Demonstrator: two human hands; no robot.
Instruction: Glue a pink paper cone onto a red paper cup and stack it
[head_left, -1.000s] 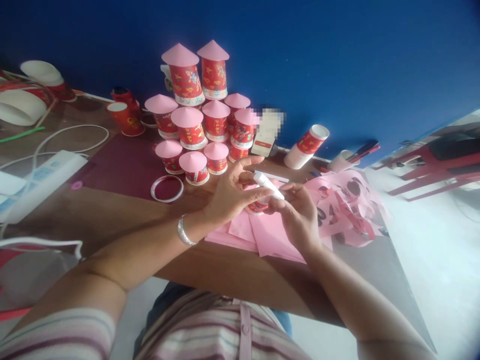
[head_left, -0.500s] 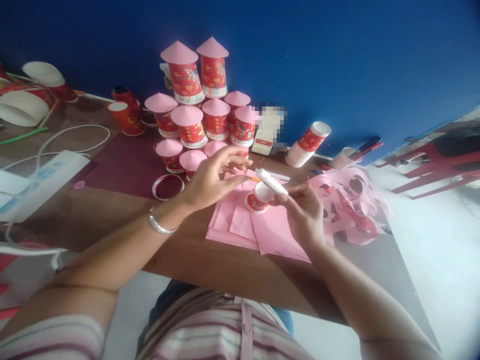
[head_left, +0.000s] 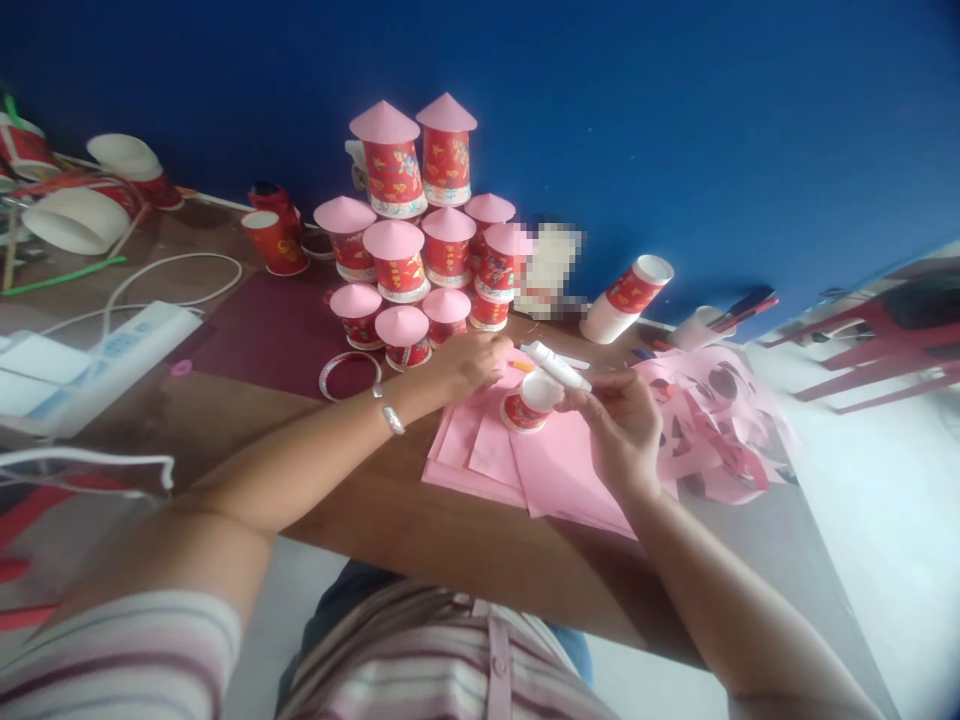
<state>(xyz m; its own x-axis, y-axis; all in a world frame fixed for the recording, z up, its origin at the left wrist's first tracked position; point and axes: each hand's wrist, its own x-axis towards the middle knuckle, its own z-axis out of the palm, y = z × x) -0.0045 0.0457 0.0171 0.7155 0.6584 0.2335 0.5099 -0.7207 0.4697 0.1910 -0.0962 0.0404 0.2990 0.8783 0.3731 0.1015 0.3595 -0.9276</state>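
Observation:
My right hand (head_left: 622,425) is closed round a white glue stick (head_left: 556,366), its tip pointing up and left. Just below the stick, a small red paper cup (head_left: 531,402) stands upside down on a stack of pink paper sheets (head_left: 525,460). My left hand (head_left: 469,362) reaches to the top edge of the pink sheets, fingers curled down on the table near a small orange piece (head_left: 523,365); what they grip, if anything, is hidden. A silver bracelet (head_left: 390,413) is on that wrist.
A pile of red cups with pink cone lids (head_left: 420,250) stands behind my hands against the blue wall. A red ring (head_left: 349,375), a lying cup (head_left: 628,297), pink paper scraps (head_left: 712,420), a power strip (head_left: 112,360) and white bowls (head_left: 79,218) lie around.
My left hand has let go of the glue stick, swung left with fingers spread, then come down curled onto the table by the pink sheets. My right hand stayed, holding the stick.

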